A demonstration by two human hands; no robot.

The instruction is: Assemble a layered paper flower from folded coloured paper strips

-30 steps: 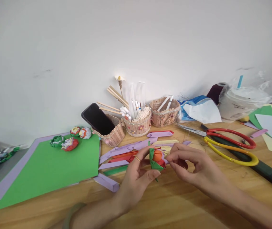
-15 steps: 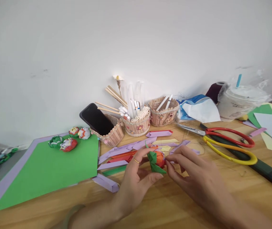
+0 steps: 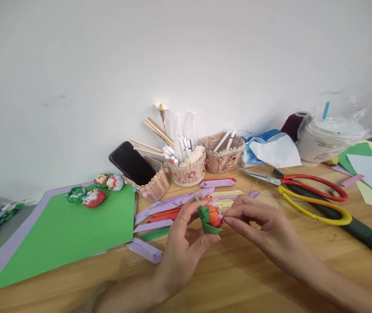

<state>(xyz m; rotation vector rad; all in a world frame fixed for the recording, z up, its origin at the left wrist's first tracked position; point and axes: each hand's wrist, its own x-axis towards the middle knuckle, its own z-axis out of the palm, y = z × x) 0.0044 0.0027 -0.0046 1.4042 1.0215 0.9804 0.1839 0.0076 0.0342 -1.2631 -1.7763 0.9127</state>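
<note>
My left hand (image 3: 186,243) pinches a small folded paper flower (image 3: 210,216), orange and red inside with green leaves outside, just above the wooden table (image 3: 238,278). A ring sits on one of its fingers. My right hand (image 3: 264,228) comes in from the right with fingers pressed together at the flower's right edge, pinching a petal. Folded lilac, red and yellow paper strips (image 3: 172,208) lie just behind both hands.
A green sheet (image 3: 65,230) on lilac paper lies left, with several small paper flowers (image 3: 92,191) on it. Behind stand a phone (image 3: 132,165) in a stick holder, two stick baskets (image 3: 205,163) with pens, a lidded cup (image 3: 329,139). Red and yellow scissors (image 3: 313,195) lie right.
The paper flower has shifted slightly left and up between my fingers, turning a little. My right hand's fingers have closed in on its right side.
</note>
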